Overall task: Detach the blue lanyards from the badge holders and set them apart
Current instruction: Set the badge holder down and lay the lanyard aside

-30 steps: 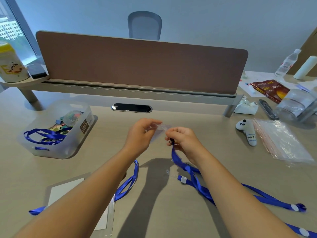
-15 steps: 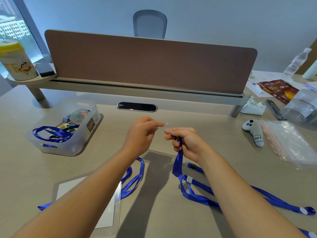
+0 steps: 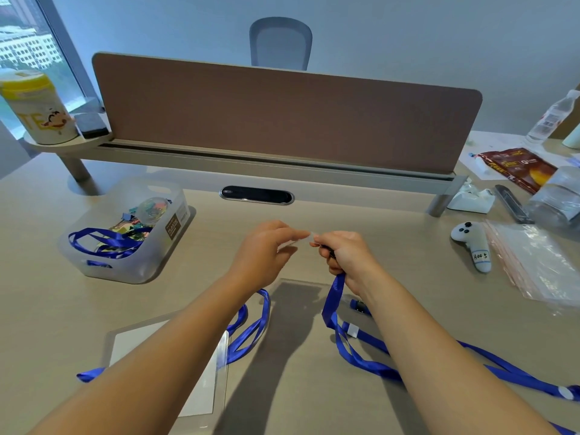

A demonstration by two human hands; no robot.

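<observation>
Above the desk's middle, my left hand pinches the edge of a clear badge holder, seen almost edge-on. My right hand is closed on the black clip end of a blue lanyard; its strap hangs down and trails right across the desk. Another clear badge holder with a white card lies flat under my left forearm, with a second blue lanyard looped beside it. A third clear holder lies flat below my hands.
A clear plastic bin at the left holds a blue lanyard and colourful clips. At the right lie a white controller, a stack of clear zip bags and a snack packet. A brown divider panel closes the back.
The badge holder has turned from facing me to edge-on. My hands have stayed together at the clip, and the lanyard strap now hangs straighter from my right hand. The camera shifted left.
</observation>
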